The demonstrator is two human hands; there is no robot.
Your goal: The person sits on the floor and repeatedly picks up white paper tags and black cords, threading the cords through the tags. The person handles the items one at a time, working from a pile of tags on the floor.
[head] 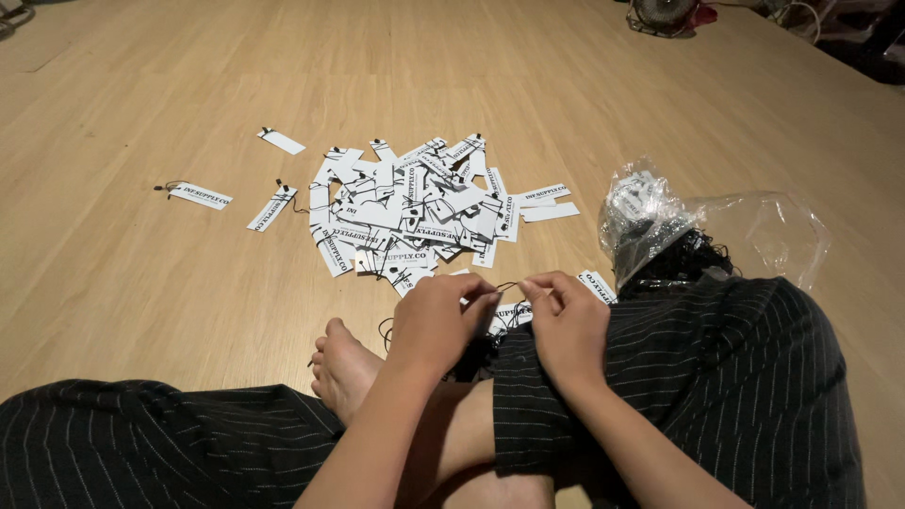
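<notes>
Sitting cross-legged on the wooden floor (141,283), a person is facing a pile of white tags (415,212); left hand (436,325) and right hand (566,325) are pinching a thin black string (506,285) between closed fingertips above the lap. Judged light and limp, best gripped near its ends

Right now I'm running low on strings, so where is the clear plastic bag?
In the head view the plastic bag lies on the wooden floor at right, beside the person's right knee and right of the tag pile.
</notes>
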